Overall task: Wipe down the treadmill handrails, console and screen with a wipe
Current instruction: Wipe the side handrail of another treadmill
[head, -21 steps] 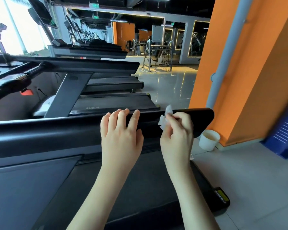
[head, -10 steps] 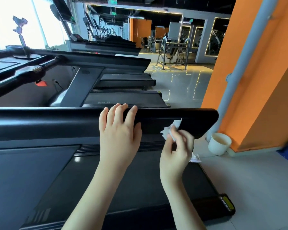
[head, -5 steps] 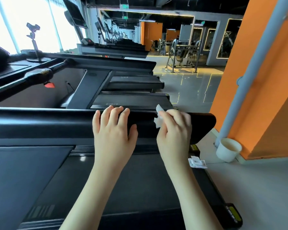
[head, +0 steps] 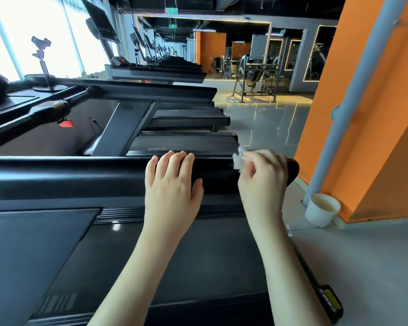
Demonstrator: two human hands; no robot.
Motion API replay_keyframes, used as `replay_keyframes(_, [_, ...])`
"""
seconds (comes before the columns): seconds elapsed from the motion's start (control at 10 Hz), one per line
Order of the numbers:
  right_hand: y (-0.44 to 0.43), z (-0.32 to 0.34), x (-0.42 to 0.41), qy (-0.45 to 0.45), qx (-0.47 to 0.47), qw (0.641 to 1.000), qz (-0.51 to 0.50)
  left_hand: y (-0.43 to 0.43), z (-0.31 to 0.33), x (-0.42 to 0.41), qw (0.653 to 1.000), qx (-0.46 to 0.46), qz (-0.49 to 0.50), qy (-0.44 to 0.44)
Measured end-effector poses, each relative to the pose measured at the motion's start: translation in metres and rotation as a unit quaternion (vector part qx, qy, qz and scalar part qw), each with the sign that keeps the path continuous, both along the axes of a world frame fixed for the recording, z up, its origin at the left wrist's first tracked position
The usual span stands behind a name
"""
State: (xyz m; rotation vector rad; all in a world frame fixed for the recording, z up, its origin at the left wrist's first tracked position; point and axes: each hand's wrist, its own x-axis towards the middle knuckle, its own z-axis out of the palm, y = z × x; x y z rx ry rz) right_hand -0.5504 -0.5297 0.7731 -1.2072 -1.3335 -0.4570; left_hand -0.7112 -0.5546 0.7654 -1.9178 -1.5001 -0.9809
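Pinching a small crumpled white wipe (head: 238, 161) in the curled fingertips of the right hand (head: 263, 177) and pressing it against the top edge of the long black padded handrail (head: 80, 175), near the rail's rounded right end. Bunching the wipe small, probably to put pressure on one strip of the rail at a time. Resting the left hand (head: 172, 184) just beside, fingers straight and laid over the rail's top, thumb against its face, gripping nothing; likely bracing while leaning across the dark treadmill belt (head: 198, 255). Judging the handrail step as under way at its end portion. Noting a white paper cup (head: 322, 209) standing on the grey floor (head: 363, 267) beyond the rail's end, at the foot of a pale grey pipe (head: 353, 90) and an orange pillar (head: 375, 114), apart from both hands. Noting a small white scrap (head: 289, 230) beside the right forearm, too small to identify. Needing to shift the left hand before wiping the stretch it is covering
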Motion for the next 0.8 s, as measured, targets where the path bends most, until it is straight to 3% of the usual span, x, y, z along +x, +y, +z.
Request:
replay_keyframes(0.1, [-0.009, -0.013, -0.003, 0.046, 0.015, 0.998, -0.035, 0.0, -0.001, 0.0, 1.0, 0.004, -0.001, -0.005])
replay_keyframes(0.3, [-0.02, -0.031, -0.017, 0.014, 0.018, 0.999, 0.048, 0.001, -0.001, 0.0, 1.0, 0.01, -0.006, -0.007])
replay_keyframes(0.5, [-0.018, -0.044, -0.006, 0.098, 0.044, 0.994, 0.004, -0.001, -0.001, 0.002, 1.0, 0.013, -0.005, -0.009])
replay_keyframes(0.7, [-0.024, -0.071, -0.019, 0.001, 0.038, 0.999, 0.028, -0.001, -0.002, 0.002, 1.0, 0.013, -0.007, -0.006])
replay_keyframes(0.8, [-0.017, -0.073, -0.005, 0.064, 0.054, 0.996, 0.01, -0.001, -0.002, 0.002, 1.0, 0.014, -0.007, -0.005])
